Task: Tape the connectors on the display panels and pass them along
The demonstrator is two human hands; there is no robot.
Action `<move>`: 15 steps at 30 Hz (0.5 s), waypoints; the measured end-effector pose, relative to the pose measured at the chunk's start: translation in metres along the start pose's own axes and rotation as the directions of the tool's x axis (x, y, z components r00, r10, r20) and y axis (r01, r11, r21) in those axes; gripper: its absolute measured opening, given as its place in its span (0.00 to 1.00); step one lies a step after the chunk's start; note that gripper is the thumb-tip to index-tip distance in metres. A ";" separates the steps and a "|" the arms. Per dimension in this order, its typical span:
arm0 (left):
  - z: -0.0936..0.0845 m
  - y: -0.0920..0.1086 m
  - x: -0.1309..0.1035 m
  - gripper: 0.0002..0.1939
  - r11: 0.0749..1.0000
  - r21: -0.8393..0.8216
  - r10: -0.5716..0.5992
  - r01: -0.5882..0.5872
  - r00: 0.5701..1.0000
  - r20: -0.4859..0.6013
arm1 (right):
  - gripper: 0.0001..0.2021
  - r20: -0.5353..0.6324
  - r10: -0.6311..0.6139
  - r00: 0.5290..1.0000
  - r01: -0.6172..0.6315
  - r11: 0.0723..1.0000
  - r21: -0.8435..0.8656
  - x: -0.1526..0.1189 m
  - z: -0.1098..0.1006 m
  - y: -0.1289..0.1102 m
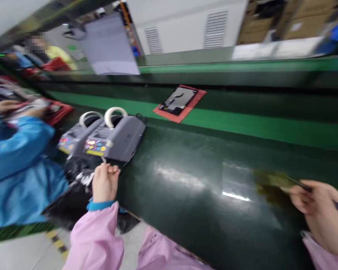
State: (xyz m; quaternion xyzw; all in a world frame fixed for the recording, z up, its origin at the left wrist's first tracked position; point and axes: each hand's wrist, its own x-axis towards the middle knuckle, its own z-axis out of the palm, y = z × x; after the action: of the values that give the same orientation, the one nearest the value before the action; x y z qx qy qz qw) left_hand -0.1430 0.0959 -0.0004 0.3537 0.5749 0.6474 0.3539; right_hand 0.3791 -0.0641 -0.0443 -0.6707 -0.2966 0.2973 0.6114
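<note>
My left hand (105, 182) is closed in a pinch on a short whitish strip of tape (103, 159), at the front of the nearer grey tape dispenser (124, 137). A cream roll (112, 117) sits in that dispenser's top, and a second dispenser (76, 137) stands to its left. At the right, my right hand (315, 200) is closed around a slim dark pointed tool (305, 185), possibly tweezers; blur hides its exact kind. Its thin tip points left over an amber translucent film (273, 183) on the bench. Beside the film lies a clear plastic sheet (236, 180).
A flat black-and-silver part (180, 100) rests on a red sheet (199, 98) at the back of the dark green bench (171, 210). Under the dispensers hangs a black plastic bag (73, 204). A co-worker in blue sleeves (19, 138) handles things at left.
</note>
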 end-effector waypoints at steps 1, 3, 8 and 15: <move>0.009 -0.003 -0.004 0.24 1.000 0.023 0.013 -0.014 0.999 0.045 | 0.17 -0.038 -0.004 0.999 0.005 1.000 0.016 -0.001 0.000 -0.006; 0.027 -0.011 -0.010 0.25 0.995 0.092 0.024 -0.039 0.987 0.158 | 0.20 -0.066 -0.127 0.990 0.120 0.987 -0.104 0.003 -0.002 -0.014; 0.071 -0.024 -0.013 0.21 0.927 0.341 -0.015 -0.159 0.890 0.455 | 0.23 0.088 -0.322 0.943 0.280 0.619 -0.734 0.021 -0.016 -0.005; 0.149 -0.033 -0.018 0.18 0.862 0.374 -0.038 -0.344 0.691 0.722 | 0.15 0.124 -0.262 0.957 0.242 0.489 -0.838 0.034 -0.020 0.027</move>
State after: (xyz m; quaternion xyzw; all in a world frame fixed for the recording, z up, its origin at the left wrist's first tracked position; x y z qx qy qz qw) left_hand -0.0039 0.1569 -0.0214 0.6990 0.5036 0.3253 0.3899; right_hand 0.4170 -0.0533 -0.0711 -0.8342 -0.4915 0.0167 0.2495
